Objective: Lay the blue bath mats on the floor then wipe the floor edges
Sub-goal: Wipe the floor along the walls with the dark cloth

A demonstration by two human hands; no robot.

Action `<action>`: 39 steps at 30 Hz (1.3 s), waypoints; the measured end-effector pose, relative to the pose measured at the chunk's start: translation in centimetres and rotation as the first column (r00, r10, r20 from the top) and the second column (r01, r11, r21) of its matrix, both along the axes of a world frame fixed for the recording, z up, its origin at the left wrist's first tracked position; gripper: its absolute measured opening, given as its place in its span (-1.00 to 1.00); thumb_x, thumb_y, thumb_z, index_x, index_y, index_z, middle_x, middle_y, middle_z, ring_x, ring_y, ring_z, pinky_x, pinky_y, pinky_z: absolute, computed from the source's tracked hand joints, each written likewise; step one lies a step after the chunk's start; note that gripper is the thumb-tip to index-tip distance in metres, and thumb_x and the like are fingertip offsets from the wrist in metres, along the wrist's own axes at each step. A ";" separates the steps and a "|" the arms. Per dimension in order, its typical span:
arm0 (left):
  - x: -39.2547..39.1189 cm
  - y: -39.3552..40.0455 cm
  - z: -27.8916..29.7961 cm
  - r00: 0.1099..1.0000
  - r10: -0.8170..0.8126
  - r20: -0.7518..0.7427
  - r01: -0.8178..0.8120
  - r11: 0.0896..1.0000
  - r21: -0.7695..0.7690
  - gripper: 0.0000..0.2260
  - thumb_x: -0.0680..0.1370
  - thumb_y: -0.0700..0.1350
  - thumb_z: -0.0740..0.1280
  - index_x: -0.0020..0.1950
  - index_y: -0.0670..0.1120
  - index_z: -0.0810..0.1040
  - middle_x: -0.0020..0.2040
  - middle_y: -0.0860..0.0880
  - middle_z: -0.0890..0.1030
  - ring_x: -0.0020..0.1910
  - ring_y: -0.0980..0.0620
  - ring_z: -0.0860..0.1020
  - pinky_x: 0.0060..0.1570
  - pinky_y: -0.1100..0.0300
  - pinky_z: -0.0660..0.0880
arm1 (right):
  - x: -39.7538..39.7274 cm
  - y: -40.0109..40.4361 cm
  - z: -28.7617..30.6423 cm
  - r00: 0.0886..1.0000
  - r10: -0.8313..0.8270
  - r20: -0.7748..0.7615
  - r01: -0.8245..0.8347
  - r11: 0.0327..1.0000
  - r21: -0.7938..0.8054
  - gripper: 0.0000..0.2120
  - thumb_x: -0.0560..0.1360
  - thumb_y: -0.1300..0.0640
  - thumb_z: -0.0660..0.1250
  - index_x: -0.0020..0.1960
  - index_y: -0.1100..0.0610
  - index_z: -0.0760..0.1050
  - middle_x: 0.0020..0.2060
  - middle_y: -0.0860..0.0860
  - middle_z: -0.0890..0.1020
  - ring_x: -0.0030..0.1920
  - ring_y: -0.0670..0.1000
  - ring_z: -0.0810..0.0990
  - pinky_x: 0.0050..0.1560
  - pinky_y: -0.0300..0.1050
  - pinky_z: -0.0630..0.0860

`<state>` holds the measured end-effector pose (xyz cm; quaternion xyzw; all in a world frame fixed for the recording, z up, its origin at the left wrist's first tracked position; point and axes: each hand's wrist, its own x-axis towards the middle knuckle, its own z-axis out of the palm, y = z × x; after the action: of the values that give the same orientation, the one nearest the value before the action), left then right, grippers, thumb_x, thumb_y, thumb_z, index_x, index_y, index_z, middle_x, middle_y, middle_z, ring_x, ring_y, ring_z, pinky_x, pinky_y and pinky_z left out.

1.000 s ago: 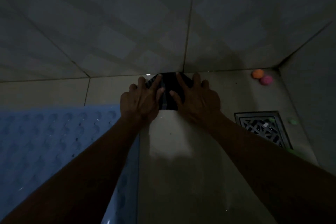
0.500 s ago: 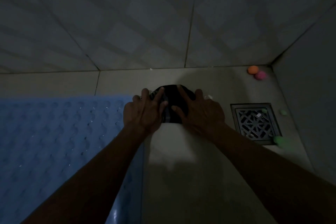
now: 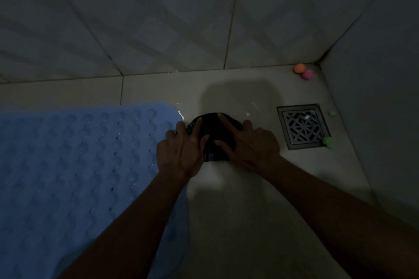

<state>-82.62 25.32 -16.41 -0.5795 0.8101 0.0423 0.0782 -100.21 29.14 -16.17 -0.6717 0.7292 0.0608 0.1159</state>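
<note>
A blue bath mat (image 3: 74,165) with a bumpy surface lies flat on the floor at the left. Just beyond its far right corner a dark folded cloth (image 3: 214,136) sits on the pale floor tiles. My left hand (image 3: 181,149) presses flat on the cloth's left side, fingers spread. On the cloth's right side my right hand (image 3: 249,145) presses down the same way. Most of the cloth is hidden under both palms. The scene is dim.
A square metal floor drain (image 3: 302,125) lies to the right of the cloth. An orange ball (image 3: 299,68) and a pink ball (image 3: 307,74) rest in the far right corner. Small green bits (image 3: 327,141) lie beside the drain. Tiled walls (image 3: 158,18) rise behind and at the right.
Both hands have dragged the cloth back from the wall's foot toward me, leaving a wet sheen on the floor. It now sits beside the mat's corner.
</note>
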 end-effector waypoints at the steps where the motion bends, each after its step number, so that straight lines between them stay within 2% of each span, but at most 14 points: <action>1: 0.2 0.3 0.0 1.000 -0.003 -0.012 0.003 1.000 0.010 -0.49 0.67 0.25 -0.05 0.61 0.16 0.10 0.29 -0.12 0.42 0.09 -0.17 0.51 -0.26 0.07 0.29 | 0.2 0.5 0.0 1.000 -0.011 -0.009 0.010 1.000 -0.005 -0.28 0.53 -0.45 -0.06 0.58 -0.26 -0.22 0.19 0.19 0.48 -0.11 0.20 0.60 -0.23 -0.07 0.29; 3: 0.6 1.0 0.2 0.999 -0.014 -0.029 0.015 0.999 0.032 -0.48 0.66 0.26 -0.06 0.61 0.16 0.09 0.29 -0.11 0.41 0.10 -0.16 0.51 -0.25 0.06 0.29 | 0.8 1.3 0.2 0.999 -0.032 -0.027 0.032 0.999 -0.002 -0.28 0.53 -0.45 -0.07 0.58 -0.27 -0.22 0.16 0.18 0.50 -0.14 0.18 0.60 -0.27 -0.10 0.27; 8: 1.8 2.2 0.5 0.997 -0.048 -0.062 0.057 0.988 0.140 -0.47 0.67 0.24 -0.07 0.63 0.13 0.03 0.33 -0.12 0.36 0.17 -0.16 0.47 -0.14 0.03 0.40 | 2.3 3.3 1.3 0.993 -0.097 -0.063 0.104 0.986 0.132 -0.29 0.52 -0.48 -0.13 0.54 -0.31 -0.33 0.15 0.17 0.50 -0.07 0.17 0.59 -0.25 -0.09 0.30; 12: 2.6 2.9 0.6 0.990 -0.132 -0.047 0.138 0.978 0.154 -0.46 0.67 0.24 -0.08 0.64 0.12 0.00 0.35 -0.12 0.36 0.16 -0.17 0.48 -0.08 0.03 0.46 | 3.4 5.2 1.8 0.986 -0.162 -0.046 0.167 0.976 0.143 -0.29 0.49 -0.49 -0.12 0.55 -0.34 -0.28 0.12 0.19 0.53 0.01 0.18 0.58 -0.16 -0.05 0.35; 16: 3.1 3.9 0.8 0.987 -0.154 -0.044 0.159 0.978 0.134 -0.45 0.67 0.25 -0.06 0.64 0.12 0.02 0.34 -0.12 0.39 0.15 -0.16 0.49 -0.11 0.04 0.46 | 4.0 6.4 2.1 0.982 -0.188 -0.029 0.190 0.970 0.154 -0.29 0.49 -0.49 -0.09 0.54 -0.34 -0.27 0.14 0.19 0.53 0.03 0.19 0.58 -0.12 -0.03 0.41; 19: 2.9 4.3 0.2 0.992 -0.114 -0.050 0.120 0.982 0.145 -0.45 0.67 0.26 -0.05 0.64 0.13 0.01 0.34 -0.13 0.38 0.17 -0.17 0.48 -0.11 0.02 0.45 | 3.7 6.7 2.0 0.979 -0.204 0.006 0.201 0.970 0.134 -0.31 0.50 -0.49 -0.09 0.53 -0.38 -0.28 0.13 0.18 0.51 0.00 0.20 0.59 -0.12 -0.03 0.42; 22: 3.1 5.4 -0.3 0.994 -0.091 -0.054 0.096 0.991 0.097 -0.44 0.65 0.28 -0.01 0.62 0.14 0.10 0.25 -0.15 0.44 0.07 -0.20 0.52 -0.23 0.03 0.41 | 3.7 7.6 1.3 0.978 -0.209 0.018 0.204 0.969 0.138 -0.31 0.51 -0.48 -0.09 0.53 -0.37 -0.30 0.18 0.18 0.48 0.00 0.21 0.60 -0.18 -0.04 0.35; 26: 3.1 7.2 -0.2 0.997 -0.067 -0.024 0.069 0.994 0.085 -0.44 0.66 0.27 -0.06 0.63 0.14 0.00 0.29 -0.13 0.37 0.14 -0.19 0.48 -0.14 -0.01 0.49 | 3.5 8.6 0.7 0.987 -0.163 -0.005 0.163 0.982 0.091 -0.29 0.52 -0.46 -0.08 0.55 -0.32 -0.29 0.20 0.20 0.46 -0.09 0.18 0.60 -0.24 -0.09 0.33; 29: 2.4 9.1 0.5 1.000 -0.008 0.005 0.007 0.995 0.103 -0.44 0.66 0.27 -0.07 0.64 0.15 -0.06 0.33 -0.14 0.35 0.18 -0.20 0.46 -0.12 -0.03 0.50 | 3.2 9.9 0.7 0.988 -0.143 0.059 0.136 0.984 0.116 -0.28 0.52 -0.47 -0.06 0.56 -0.31 -0.28 0.21 0.21 0.44 -0.10 0.18 0.58 -0.23 -0.09 0.32; 33: 1.9 12.4 0.8 0.998 0.023 0.052 -0.028 0.995 0.093 -0.42 0.65 0.29 -0.08 0.64 0.16 -0.08 0.34 -0.15 0.37 0.13 -0.18 0.49 -0.23 0.04 0.38 | 2.4 12.2 0.7 0.987 -0.107 0.116 0.089 0.985 0.149 -0.27 0.52 -0.47 -0.05 0.55 -0.31 -0.29 0.28 0.21 0.40 -0.02 0.20 0.59 -0.19 -0.05 0.36; 39: 1.7 16.9 1.2 0.993 0.058 0.106 -0.069 0.992 0.102 -0.43 0.66 0.28 -0.08 0.64 0.17 -0.11 0.34 -0.15 0.36 0.12 -0.16 0.49 -0.23 0.06 0.34 | 2.1 16.5 0.5 0.981 -0.072 0.179 0.050 0.991 0.123 -0.29 0.53 -0.45 -0.01 0.56 -0.33 -0.24 0.16 0.20 0.44 -0.06 0.20 0.57 -0.21 -0.07 0.33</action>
<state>-80.89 42.27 -15.24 -0.6016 0.7827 0.0574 0.1489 -98.11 45.61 -15.70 -0.6436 0.7309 0.0380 0.2237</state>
